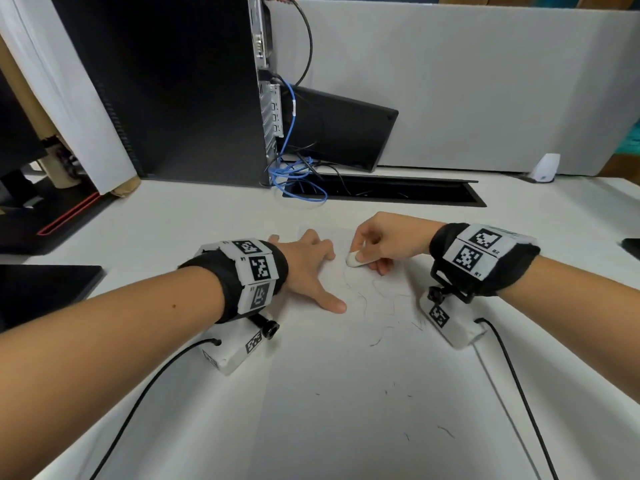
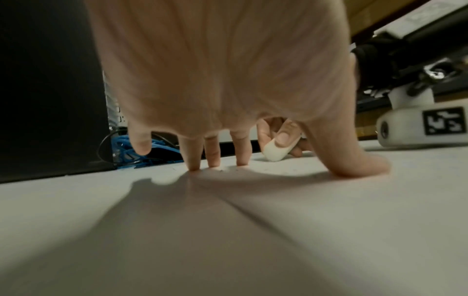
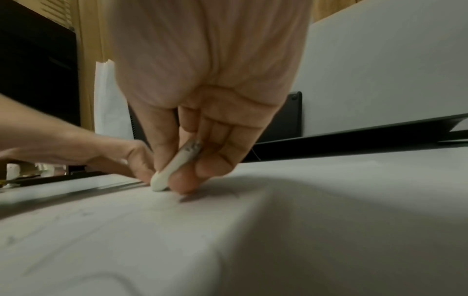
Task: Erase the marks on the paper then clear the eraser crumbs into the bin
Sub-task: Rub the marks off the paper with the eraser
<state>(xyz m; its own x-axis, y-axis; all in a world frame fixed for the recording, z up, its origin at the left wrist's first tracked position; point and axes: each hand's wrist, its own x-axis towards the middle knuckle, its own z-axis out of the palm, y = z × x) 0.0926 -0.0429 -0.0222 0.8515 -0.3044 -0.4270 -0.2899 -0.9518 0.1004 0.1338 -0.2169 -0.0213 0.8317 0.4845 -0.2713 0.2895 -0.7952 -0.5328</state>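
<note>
A white sheet of paper [image 1: 367,341] lies on the white desk, with thin pencil squiggles [image 1: 377,299] across its upper half. My left hand [image 1: 311,268] lies spread on the paper's left part, fingertips [image 2: 193,166] and thumb pressing it flat. My right hand [image 1: 375,244] pinches a small white eraser [image 1: 355,259] between thumb and fingers, its tip down on the paper near the top. In the right wrist view the eraser [image 3: 167,176] shows a grey smudged end. Several dark crumbs [image 1: 394,393] lie scattered lower on the sheet. No bin is in view.
A black computer tower [image 1: 173,88] stands at the back left with blue cables [image 1: 294,178] spilling into a black cable slot [image 1: 398,194]. A grey partition [image 1: 485,81] closes the back. A dark flat object [image 1: 45,289] lies at the left.
</note>
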